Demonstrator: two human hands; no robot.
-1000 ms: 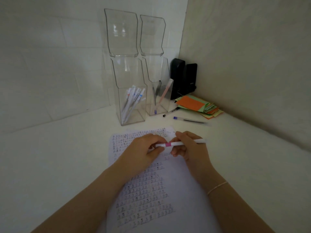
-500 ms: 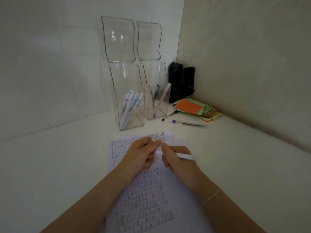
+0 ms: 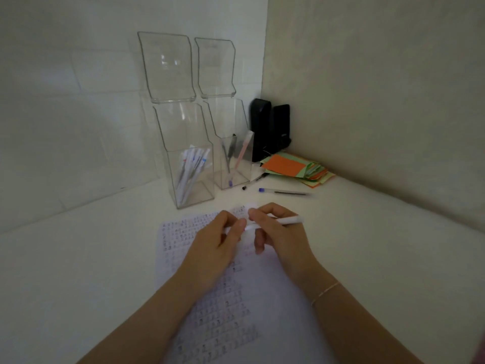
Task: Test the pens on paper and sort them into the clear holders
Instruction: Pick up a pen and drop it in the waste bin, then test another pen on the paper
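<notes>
White pen (image 3: 288,221) pinched by left hand (image 3: 214,248) and right hand (image 3: 282,233) above paper (image 3: 236,311) of illegibly small writing.

2 clear holders (image 3: 189,164) (image 3: 231,153), 2 loose pens (image 3: 282,191) (image 3: 254,179), 1 held pen (image 3: 288,220), 1 sheet (image 3: 236,311), 2 hands (image 3: 212,248) (image 3: 283,237).

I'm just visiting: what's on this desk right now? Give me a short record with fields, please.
hands: left hand and right hand both hold a white pen over the paper
left holder: several white pens
right holder: a pink pen and dark pens
loose on desk: blue-capped pen, black pen
corner: coloured paper stack, black object
</notes>
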